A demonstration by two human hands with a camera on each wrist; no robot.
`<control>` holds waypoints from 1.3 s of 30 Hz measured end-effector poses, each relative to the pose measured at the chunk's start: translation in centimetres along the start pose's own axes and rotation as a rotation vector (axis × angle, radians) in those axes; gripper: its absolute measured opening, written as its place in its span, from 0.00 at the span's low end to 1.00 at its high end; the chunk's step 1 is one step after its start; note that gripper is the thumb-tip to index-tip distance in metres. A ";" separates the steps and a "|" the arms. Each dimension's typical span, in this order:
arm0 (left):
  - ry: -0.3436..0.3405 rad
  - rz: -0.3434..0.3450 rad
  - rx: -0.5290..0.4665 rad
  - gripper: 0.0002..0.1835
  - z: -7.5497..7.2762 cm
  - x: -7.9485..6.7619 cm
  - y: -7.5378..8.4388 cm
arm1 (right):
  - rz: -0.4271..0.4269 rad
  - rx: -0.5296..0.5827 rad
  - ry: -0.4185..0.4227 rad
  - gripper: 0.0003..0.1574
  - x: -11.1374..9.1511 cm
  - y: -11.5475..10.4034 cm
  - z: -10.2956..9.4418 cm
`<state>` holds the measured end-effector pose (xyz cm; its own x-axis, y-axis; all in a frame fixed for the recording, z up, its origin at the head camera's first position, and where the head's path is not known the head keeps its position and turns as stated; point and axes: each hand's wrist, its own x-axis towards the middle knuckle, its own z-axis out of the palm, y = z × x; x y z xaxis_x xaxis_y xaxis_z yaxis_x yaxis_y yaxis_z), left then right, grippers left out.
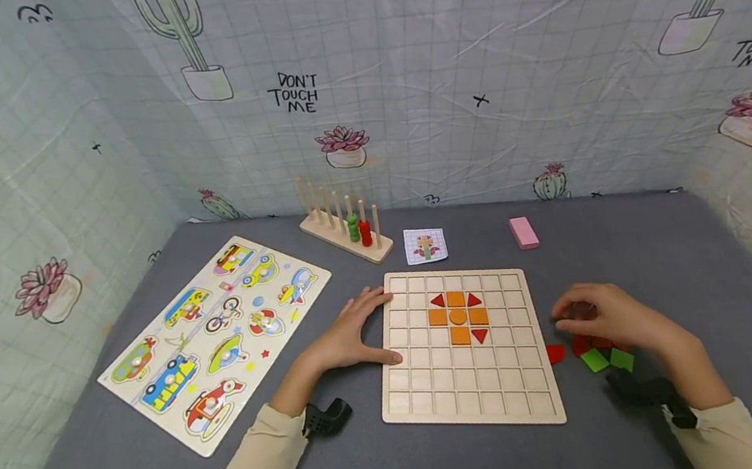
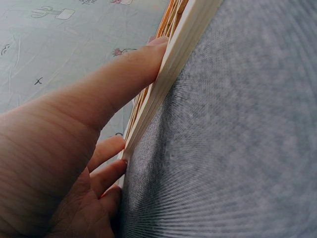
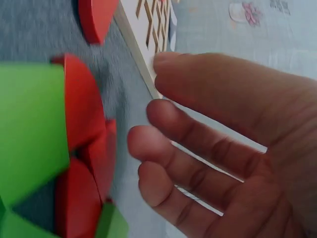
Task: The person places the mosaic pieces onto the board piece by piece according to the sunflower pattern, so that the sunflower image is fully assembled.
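Note:
A wooden grid board [image 1: 437, 389] lies mid-table. On it sit orange squares [image 1: 461, 335] around an orange circle [image 1: 458, 316], with red triangles [image 1: 481, 336] at three corners. My left hand [image 1: 348, 340] rests on the board's left edge, thumb and fingers spread and touching its rim. Right of the board, my right hand [image 1: 606, 314] hovers over a small pile of red pieces [image 3: 79, 198] and green pieces [image 3: 32, 129]. Its fingers are loosely bent, with nothing between them in the right wrist view. One red piece [image 1: 556, 354] lies beside the board's right edge.
A vehicle puzzle board [image 1: 266, 285] lies at the left. Behind the grid board are a peg stand [image 1: 340, 238] with green and red beads, a pattern card [image 1: 425, 245] and a pink block [image 1: 523, 233]. A printed cloth backdrop [image 1: 394, 67] hangs behind.

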<state>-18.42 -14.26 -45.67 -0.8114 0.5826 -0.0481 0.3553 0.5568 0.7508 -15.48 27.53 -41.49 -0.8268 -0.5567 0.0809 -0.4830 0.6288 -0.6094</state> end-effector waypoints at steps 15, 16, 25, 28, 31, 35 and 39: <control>-0.003 -0.014 -0.010 0.52 0.1 0.1 0.1 | 0.093 0.025 -0.051 0.14 -2.6 2.2 -2.4; -0.003 -0.013 -0.011 0.52 0.1 0.1 0.1 | 0.093 0.039 -0.060 0.14 -2.8 2.4 -2.6; 0.000 -0.005 -0.015 0.52 0.0 -0.1 0.2 | 0.161 0.067 -0.105 0.16 -4.6 4.2 -4.3; 0.000 -0.004 -0.011 0.52 -0.1 -0.1 0.2 | 0.187 0.067 -0.123 0.17 -4.8 4.5 -4.5; 0.000 -0.005 -0.008 0.52 -0.1 -0.2 0.3 | 0.206 0.076 -0.146 0.17 -4.8 4.8 -4.5; -0.002 -0.010 -0.010 0.52 -0.1 -0.2 0.3 | 0.233 0.060 -0.149 0.16 -4.7 4.9 -4.2; -0.002 -0.004 -0.007 0.52 -0.1 -0.2 0.2 | 0.223 0.022 -0.093 0.14 -4.5 5.0 -3.6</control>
<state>-18.20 -14.33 -45.40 -0.8119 0.5814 -0.0527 0.3484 0.5550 0.7554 -15.20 35.10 -42.07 -0.8816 -0.4537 -0.1300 -0.2843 0.7305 -0.6209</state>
